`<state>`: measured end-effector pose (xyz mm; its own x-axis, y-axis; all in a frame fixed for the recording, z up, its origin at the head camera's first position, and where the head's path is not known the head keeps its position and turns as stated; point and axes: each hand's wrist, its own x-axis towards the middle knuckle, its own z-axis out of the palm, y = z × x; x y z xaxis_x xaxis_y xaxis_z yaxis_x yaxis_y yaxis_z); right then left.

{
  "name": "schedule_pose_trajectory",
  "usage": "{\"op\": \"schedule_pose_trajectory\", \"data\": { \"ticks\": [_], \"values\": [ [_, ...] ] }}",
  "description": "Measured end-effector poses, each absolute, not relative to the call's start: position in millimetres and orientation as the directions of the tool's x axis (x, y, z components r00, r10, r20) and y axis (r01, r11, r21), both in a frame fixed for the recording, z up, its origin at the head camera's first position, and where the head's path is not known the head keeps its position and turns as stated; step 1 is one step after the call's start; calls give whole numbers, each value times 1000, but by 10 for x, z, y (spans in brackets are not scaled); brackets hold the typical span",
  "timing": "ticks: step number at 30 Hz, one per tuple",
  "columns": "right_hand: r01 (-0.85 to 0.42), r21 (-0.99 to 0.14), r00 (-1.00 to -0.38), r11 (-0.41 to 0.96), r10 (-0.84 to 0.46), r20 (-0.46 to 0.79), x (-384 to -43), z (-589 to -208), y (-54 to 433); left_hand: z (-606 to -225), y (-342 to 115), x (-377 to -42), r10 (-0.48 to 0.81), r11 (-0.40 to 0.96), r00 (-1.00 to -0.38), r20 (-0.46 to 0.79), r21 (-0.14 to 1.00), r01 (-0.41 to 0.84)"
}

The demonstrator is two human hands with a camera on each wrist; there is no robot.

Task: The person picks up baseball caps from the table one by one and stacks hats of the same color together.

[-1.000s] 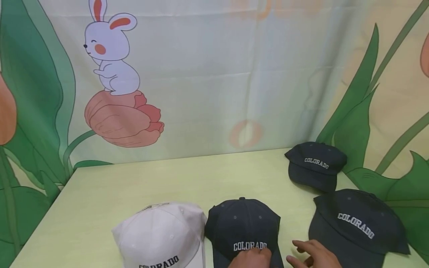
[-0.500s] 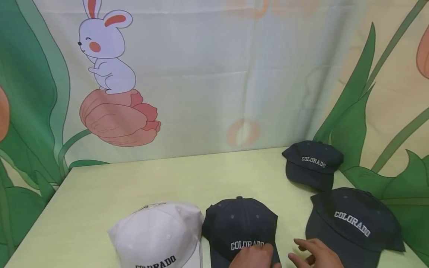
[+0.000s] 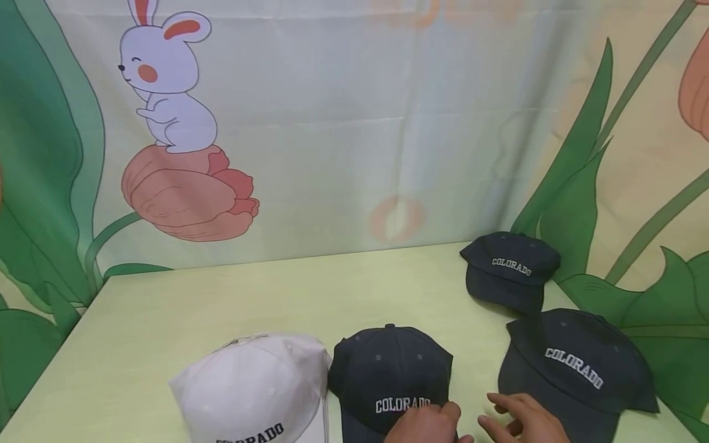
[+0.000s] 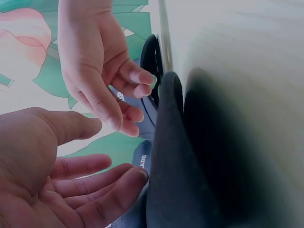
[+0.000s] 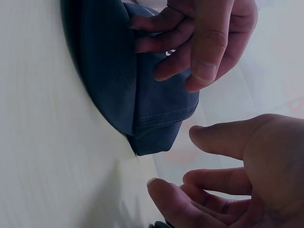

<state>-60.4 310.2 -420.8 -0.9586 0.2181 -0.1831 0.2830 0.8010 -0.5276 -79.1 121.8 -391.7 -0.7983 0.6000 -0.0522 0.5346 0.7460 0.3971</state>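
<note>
A navy baseball cap [image 3: 390, 369] with white COLORADO lettering lies at the front middle of the table. My left hand [image 3: 426, 424] is over its front, overlapping the end of the lettering. In the left wrist view the left hand's fingers [image 4: 95, 187] are loosely bent beside the cap's dark brim [image 4: 166, 161], thumb apart. My right hand [image 3: 526, 421] hovers to the right, between this cap and another navy cap [image 3: 576, 363]. Its fingers and thumb are spread and hold nothing, as the right wrist view shows of the right hand [image 5: 237, 175].
A white cap [image 3: 255, 387] with black lettering sits just left of the middle navy cap. Farther back at the right is a third navy cap [image 3: 509, 271]. A printed cloth backdrop [image 3: 310, 123] with a rabbit and plants rises behind the pale green table [image 3: 277, 301].
The head view has turned slightly right, so the caps sit farther left in it. Both hands have moved a little to the right relative to the caps. The caps stay in place.
</note>
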Motion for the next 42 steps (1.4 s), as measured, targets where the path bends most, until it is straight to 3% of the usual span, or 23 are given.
{"op": "schedule_pose_trajectory", "data": {
  "ticks": [9, 35, 42],
  "values": [
    [275, -548, -961, 790, 235, -144, -576, -4258, 3160, -3938, 1301, -788, 596, 761, -802, -27, 336, 555],
    [290, -519, -956, 804, 260, -133, -554, -4268, 3363, -4074, 1559, -809, 553, 726, -833, 2, 490, 483],
    [282, -529, -958, 800, 267, -107, -535, -4211, 3372, -4112, 1632, -828, 554, 741, -833, 17, 445, 502]
  ]
}}
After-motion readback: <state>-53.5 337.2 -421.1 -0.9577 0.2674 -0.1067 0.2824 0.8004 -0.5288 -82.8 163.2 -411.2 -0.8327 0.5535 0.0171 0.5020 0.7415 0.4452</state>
